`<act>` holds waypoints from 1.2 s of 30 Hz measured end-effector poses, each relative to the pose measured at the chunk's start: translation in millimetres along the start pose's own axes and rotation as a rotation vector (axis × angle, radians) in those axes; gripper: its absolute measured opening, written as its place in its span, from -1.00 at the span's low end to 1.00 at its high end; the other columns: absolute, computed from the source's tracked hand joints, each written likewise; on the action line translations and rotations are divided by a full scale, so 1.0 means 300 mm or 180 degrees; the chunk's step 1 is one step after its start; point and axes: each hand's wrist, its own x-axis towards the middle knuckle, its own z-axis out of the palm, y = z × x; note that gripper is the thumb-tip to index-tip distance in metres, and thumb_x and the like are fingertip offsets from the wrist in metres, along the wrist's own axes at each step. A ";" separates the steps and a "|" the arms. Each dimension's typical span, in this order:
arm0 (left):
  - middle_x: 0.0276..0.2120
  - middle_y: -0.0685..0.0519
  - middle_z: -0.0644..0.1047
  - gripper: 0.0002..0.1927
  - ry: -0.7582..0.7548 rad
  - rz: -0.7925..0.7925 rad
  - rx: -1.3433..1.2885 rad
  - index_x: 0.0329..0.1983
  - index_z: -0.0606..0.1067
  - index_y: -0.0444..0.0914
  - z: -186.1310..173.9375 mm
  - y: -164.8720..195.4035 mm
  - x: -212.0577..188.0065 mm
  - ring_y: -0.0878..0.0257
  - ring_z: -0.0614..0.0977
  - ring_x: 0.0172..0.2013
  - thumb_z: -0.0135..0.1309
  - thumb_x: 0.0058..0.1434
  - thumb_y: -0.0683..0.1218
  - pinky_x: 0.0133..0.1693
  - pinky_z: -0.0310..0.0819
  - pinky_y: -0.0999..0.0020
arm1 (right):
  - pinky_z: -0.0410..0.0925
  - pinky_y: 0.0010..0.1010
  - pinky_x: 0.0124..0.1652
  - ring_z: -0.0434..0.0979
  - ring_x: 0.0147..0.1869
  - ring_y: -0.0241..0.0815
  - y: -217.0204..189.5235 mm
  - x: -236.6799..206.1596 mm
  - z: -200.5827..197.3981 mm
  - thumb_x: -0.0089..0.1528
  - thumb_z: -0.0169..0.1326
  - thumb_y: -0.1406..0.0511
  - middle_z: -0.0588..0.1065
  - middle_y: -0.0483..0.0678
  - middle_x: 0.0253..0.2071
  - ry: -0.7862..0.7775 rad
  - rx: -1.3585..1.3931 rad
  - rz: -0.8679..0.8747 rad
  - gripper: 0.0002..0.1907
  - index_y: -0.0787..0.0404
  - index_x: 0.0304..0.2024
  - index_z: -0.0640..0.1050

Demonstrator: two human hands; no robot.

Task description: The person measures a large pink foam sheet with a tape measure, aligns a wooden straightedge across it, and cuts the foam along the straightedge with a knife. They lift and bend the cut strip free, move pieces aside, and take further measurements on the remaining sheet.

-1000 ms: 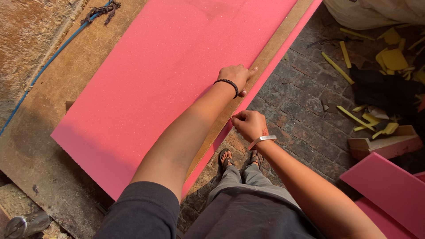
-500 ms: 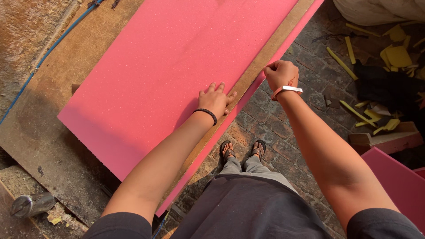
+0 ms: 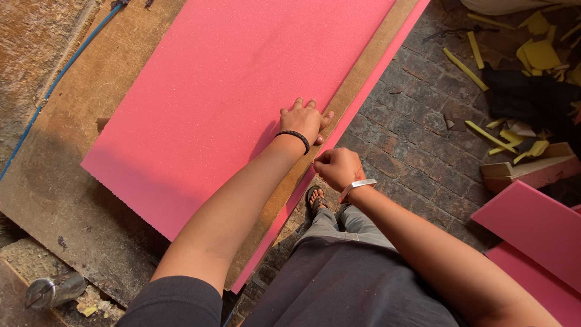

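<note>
A large pink foam sheet [image 3: 236,97] lies on a worn wooden table [image 3: 66,181]. A long wooden strip [image 3: 369,69] rests along the sheet's right side, with a narrow band of pink foam [image 3: 407,33] showing beyond it. My left hand [image 3: 305,118], a black band at the wrist, presses flat on the sheet with its fingertips at the strip. My right hand [image 3: 338,166], a silver bracelet at the wrist, is closed in a pinch at the strip's outer edge, just below the left hand. Whatever it may pinch is hidden by the fingers.
A blue cable [image 3: 51,91] runs along the table's left side and a metal cylinder [image 3: 54,290] lies at the lower left. On the brick floor [image 3: 417,145] are yellow foam scraps [image 3: 535,54], a wood offcut [image 3: 526,169] and more pink foam sheets [image 3: 535,236]. My sandalled foot [image 3: 315,198] stands beside the table.
My right hand has come back down along the strip's edge from farther up, ending near my left hand. The left hand stays pressed on the sheet, shifted slightly.
</note>
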 end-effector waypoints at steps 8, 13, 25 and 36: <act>0.42 0.09 0.29 -0.41 -0.0261 -0.0073 -0.0206 0.13 0.60 -0.03 0.003 0.000 0.001 0.06 0.13 0.48 -0.28 0.42 0.35 0.30 0.14 -0.23 | 0.47 -0.44 -0.32 0.65 -0.42 -0.32 0.016 0.215 -0.229 0.19 0.20 0.26 0.64 -0.05 -0.47 0.0855 0.0099 0.0522 -0.85 0.17 -0.29 0.72; 0.40 0.04 0.25 -0.50 0.0064 0.0003 -0.0240 0.08 0.62 0.16 0.029 0.002 0.006 -0.02 0.13 0.42 -0.24 0.31 0.33 0.26 0.08 -0.27 | 0.48 -0.36 -0.24 0.68 -0.35 -0.16 0.025 0.169 -0.117 0.12 0.22 0.26 0.63 0.04 -0.40 0.0934 -0.0164 0.0247 -0.83 0.18 -0.30 0.73; -0.21 0.16 0.62 -0.68 0.0653 -0.0112 -0.0405 -0.06 0.67 0.03 0.070 -0.086 -0.263 0.22 0.58 -0.03 -0.01 0.36 0.20 0.08 0.41 0.08 | 0.45 -0.46 -0.36 0.61 -0.44 -0.38 0.000 -0.167 -0.006 0.17 0.21 0.24 0.63 -0.09 -0.48 0.0195 0.0759 0.0260 -0.79 0.23 -0.23 0.71; 0.54 -0.05 -0.12 0.36 -0.0998 0.0052 0.1188 0.55 -0.23 0.33 0.141 -0.364 -0.702 -0.01 0.28 0.36 0.51 -0.11 0.14 0.12 0.46 0.01 | 0.50 -0.49 -0.34 0.60 -0.38 -0.35 0.192 -0.361 0.085 0.20 0.16 0.41 0.61 -0.11 -0.38 0.0221 0.2298 0.0304 -0.86 0.30 -0.20 0.67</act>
